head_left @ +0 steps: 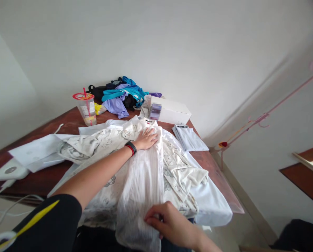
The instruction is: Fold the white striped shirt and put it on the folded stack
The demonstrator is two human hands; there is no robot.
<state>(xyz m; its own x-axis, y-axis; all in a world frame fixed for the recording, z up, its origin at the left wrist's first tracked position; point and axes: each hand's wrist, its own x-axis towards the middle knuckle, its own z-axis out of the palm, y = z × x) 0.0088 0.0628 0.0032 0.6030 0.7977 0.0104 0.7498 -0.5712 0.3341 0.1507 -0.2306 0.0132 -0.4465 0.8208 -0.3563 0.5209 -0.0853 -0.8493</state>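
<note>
A white pinstriped garment (142,182) lies lengthwise over a white cartoon-print garment (101,140) on a brown table (41,180). My left hand (146,139), with a black and red wristband, rests flat and spread on the far end of the striped garment. At the near edge, my right hand (169,220) pinches the striped fabric between fingers and thumb. Under both garments a plain white cloth (214,206) spreads out and hangs over the table's near right corner.
A plastic cup with a red lid and straw (86,108) stands at the back left. Behind it lies a heap of blue, purple and black clothes (122,96). A white box (172,111), folded white cloth (190,138), and a white device with cables (8,172) are nearby.
</note>
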